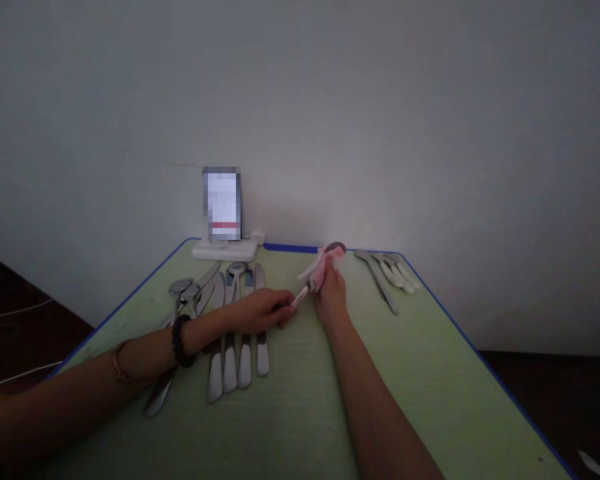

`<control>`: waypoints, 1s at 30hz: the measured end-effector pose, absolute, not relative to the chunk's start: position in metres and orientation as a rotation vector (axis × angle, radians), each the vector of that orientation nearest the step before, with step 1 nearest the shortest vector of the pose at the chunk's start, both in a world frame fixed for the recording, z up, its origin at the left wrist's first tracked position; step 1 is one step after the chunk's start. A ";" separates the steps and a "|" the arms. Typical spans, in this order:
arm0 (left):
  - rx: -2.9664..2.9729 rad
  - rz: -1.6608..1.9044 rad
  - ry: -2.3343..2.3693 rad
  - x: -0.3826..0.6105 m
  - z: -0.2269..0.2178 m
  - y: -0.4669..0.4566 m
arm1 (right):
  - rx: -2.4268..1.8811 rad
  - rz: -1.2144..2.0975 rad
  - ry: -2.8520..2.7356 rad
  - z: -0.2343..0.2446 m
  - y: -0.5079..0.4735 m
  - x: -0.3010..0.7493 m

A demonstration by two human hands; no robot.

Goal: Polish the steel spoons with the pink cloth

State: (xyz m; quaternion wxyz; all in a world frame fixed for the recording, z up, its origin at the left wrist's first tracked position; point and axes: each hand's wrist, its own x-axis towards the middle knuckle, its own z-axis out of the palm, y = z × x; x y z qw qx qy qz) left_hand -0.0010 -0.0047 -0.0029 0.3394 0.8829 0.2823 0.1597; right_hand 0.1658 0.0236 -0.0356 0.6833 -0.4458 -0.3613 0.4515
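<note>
My left hand reaches across from the left, its fingers closed on the handle of a spoon. The bowl end of this spoon points away from me toward the wall and is partly covered by a pink and white cloth. My right hand grips that cloth around the spoon near its bowl. Under and beside my left forearm lie several table knives side by side, handles toward me. More spoons lie in a loose pile to their left, partly hidden by the arm.
At the table's far right lies a long metal utensil beside several pieces with white handles. A phone with a blurred screen stands on a white base at the back left. The green table has a blue edge and meets a wall.
</note>
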 end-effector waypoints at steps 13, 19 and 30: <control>2.140 0.506 0.804 0.000 -0.001 -0.002 | -1.124 1.056 -0.899 -0.024 0.015 0.160; 1.942 0.679 0.971 0.001 -0.002 0.002 | -1.105 1.073 -0.965 -0.016 0.010 0.157; 1.589 0.862 0.902 0.007 -0.008 0.004 | -1.142 1.150 -1.144 -0.014 0.001 0.159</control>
